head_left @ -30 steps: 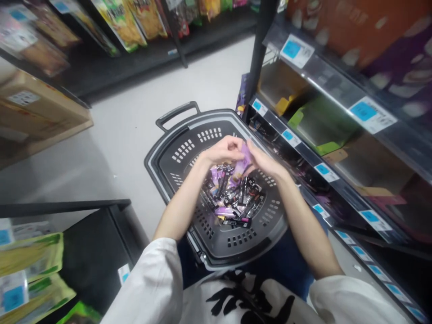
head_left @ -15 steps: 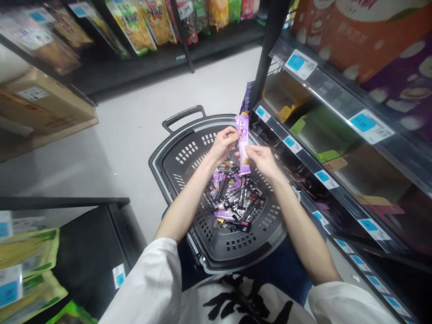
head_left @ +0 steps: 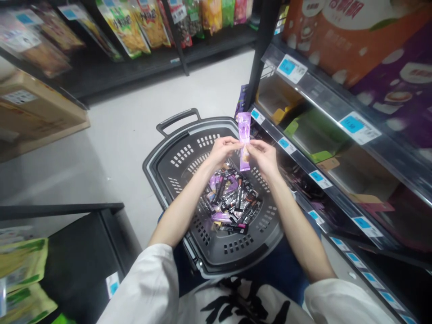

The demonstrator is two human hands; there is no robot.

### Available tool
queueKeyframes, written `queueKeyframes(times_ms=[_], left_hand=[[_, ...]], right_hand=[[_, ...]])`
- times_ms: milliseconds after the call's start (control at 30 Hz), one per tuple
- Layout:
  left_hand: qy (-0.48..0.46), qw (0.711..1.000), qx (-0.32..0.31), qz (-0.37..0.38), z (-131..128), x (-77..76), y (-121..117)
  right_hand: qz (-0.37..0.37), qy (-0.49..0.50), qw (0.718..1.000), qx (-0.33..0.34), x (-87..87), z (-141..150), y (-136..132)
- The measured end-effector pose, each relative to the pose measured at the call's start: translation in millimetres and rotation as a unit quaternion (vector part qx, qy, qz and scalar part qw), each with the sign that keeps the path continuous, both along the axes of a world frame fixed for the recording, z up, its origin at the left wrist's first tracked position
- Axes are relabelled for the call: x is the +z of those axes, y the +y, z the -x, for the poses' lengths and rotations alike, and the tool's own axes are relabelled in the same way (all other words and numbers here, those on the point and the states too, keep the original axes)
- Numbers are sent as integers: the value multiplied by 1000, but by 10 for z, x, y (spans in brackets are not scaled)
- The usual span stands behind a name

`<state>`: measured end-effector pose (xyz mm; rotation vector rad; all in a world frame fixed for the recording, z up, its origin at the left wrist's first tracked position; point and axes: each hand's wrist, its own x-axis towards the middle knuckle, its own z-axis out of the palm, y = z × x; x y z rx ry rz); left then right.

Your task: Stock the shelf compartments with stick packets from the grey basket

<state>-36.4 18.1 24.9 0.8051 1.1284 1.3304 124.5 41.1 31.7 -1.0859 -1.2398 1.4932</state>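
A slim purple sachet (head_left: 245,126) is held upright over the far right part of a dark shopping basket (head_left: 168,180). My left hand (head_left: 223,150) pinches it at mid-length from the left. From the right, my right hand (head_left: 265,155) grips it at about the same height, thumb on its front face. Both hands are closed, their fingertips nearly meeting on the sachet. Below them, many black and purple stick sachets (head_left: 232,195) lie jumbled on the basket's floor. The basket's handle (head_left: 178,120) is folded outward at the far side.
Shelves with blue price tags (head_left: 320,179) run close along the right, with large orange and purple boxes (head_left: 340,49) on top. Bagged snacks (head_left: 128,29) hang at the back. A cardboard box (head_left: 40,112) stands at left, and a black shelf unit (head_left: 81,256) is at lower left.
My left hand has slid down the sachet and my right hand slightly up, so the two now meet near its middle. The whole view has shifted slightly.
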Motion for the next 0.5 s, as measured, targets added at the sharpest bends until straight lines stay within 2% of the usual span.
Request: queueKeyframes(times_ms=[233, 500], left_hand=[[-29, 999, 8, 16, -22, 73, -18], [-48, 999, 11, -10, 22, 43, 22]], right_hand=[[19, 24, 999, 20, 67, -27, -24], [32, 10, 999, 34, 96, 25, -48]])
